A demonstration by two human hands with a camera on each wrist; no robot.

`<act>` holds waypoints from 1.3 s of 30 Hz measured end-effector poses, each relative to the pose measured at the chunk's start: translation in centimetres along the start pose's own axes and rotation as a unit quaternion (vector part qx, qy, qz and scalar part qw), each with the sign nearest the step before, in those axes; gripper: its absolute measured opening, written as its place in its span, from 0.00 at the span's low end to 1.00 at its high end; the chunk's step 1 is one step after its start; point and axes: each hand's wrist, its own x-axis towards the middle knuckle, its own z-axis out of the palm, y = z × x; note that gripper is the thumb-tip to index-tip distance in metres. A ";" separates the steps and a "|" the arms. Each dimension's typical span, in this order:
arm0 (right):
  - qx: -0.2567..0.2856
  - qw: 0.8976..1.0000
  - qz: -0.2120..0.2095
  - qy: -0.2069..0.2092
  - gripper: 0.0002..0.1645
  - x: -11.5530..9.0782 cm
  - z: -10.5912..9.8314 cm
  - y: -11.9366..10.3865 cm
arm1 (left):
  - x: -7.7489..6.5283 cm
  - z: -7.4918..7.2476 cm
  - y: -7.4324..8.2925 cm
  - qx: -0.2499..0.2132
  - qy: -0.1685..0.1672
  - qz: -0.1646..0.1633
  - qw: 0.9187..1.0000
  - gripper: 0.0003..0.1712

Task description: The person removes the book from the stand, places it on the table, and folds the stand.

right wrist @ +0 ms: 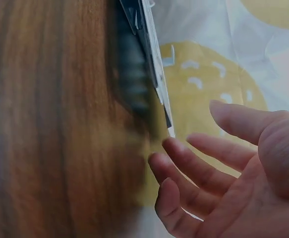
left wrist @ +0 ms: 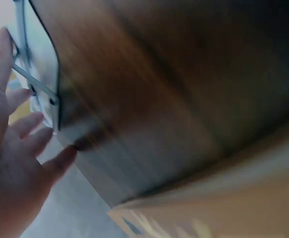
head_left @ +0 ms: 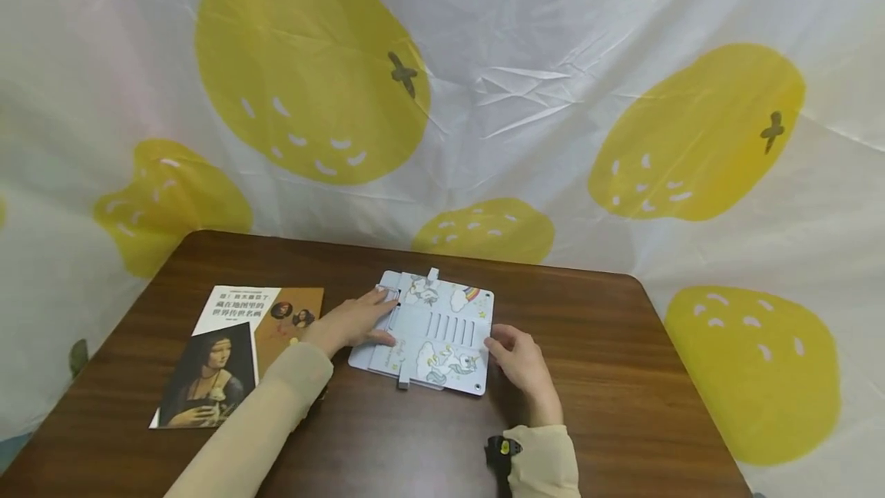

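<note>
A pale book stand (head_left: 449,333), folded flat and printed with unicorns, clouds and a rainbow, lies on the table with a row of slots in its middle. My left hand (head_left: 354,321) rests over its left side, fingers spread and thumb apart. In the left wrist view, that hand (left wrist: 20,134) is beside the stand's edge and a thin metal bar (left wrist: 35,82). My right hand (head_left: 518,360) is at the stand's right edge, fingertips close against it. Seen from the right wrist, the hand (right wrist: 223,173) has loosely bent fingers, thumb apart, with the stand's edge (right wrist: 159,74) tilted above the fingertips.
Left of the stand, a book (head_left: 214,375) with a painted portrait on its cover lies on the brown wooden table (head_left: 608,406), partly behind my left arm. A white curtain (head_left: 512,121) with yellow fruit prints hangs behind the table. A black band (head_left: 503,448) sits at my right sleeve.
</note>
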 end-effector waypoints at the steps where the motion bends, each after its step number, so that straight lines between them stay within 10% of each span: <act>1: -0.012 1.000 -0.009 0.005 0.20 0.1 0.0 -0.1 | -0.1 0.1 0.1 -0.002 0.004 -0.007 1.000 0.46; 12: -0.066 0.985 -0.155 0.041 0.19 2.9 0.7 -2.4 | -1.6 0.8 1.8 -0.047 0.036 -0.054 0.997 0.35; 22: -0.090 0.976 -0.196 -0.033 0.25 6.5 2.5 -4.5 | -3.4 1.1 3.6 -0.081 0.042 -0.082 0.992 0.36; 39: -0.193 0.963 -0.144 -0.120 0.37 12.3 4.9 -6.4 | -5.3 2.0 5.4 -0.110 0.075 -0.088 0.987 0.38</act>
